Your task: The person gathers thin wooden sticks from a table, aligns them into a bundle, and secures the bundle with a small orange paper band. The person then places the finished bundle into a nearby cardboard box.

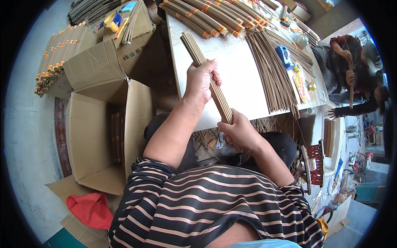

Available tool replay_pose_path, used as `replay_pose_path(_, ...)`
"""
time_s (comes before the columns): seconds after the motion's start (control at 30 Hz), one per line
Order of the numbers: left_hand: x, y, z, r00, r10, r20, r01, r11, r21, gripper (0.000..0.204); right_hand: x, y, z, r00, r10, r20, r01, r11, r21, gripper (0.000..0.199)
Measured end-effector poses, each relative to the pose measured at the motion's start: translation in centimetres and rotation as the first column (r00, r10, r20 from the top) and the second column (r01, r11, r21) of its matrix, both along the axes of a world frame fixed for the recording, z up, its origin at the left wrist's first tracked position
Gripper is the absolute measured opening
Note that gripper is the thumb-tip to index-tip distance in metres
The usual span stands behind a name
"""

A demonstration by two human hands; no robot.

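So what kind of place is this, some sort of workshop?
Probably a small incense-stick packing workshop. Both hands, left hand and right hand, grip a bundle of sticks over a white table; banded bundles lie stacked at its far end, and an open cardboard box sits on the floor.

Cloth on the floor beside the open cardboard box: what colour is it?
Red; the cloth shows best in the head view.

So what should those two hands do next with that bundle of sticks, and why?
Probably tap the bundle of sticks on the white table to even its ends: both the left hand and right hand grip it, and it carries no band like the finished bundles.
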State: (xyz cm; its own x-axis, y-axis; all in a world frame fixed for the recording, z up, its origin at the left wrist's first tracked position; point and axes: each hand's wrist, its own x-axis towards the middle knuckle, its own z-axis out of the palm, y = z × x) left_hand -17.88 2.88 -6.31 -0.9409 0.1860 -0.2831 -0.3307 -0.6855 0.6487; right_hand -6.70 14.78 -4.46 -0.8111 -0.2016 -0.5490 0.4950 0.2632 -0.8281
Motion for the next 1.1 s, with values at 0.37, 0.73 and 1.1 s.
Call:
replay_pose_path(0.37,0.2,0.2,-0.4,0.988,-0.151,-0.029,0.152,0.988,0.037,0.016,0.0,0.2,0.6,1.000,-0.029,0.009,0.030,0.997,-0.065,0.017)
replay_pose_path(0.73,0.3,0.2,0.1,0.998,-0.059,-0.008,0.059,0.997,0.050,0.014,-0.2,-0.6,0.1,0.995,-0.009,-0.102,0.029,0.981,0.194,0.014)
replay_pose_path(1.1,0.4,0.1,0.5,0.999,-0.039,-0.010,0.039,0.999,-0.024,0.018,0.0,-0.5,-0.5,0.999,-0.038,-0.035,0.040,0.998,0.058,0.017)
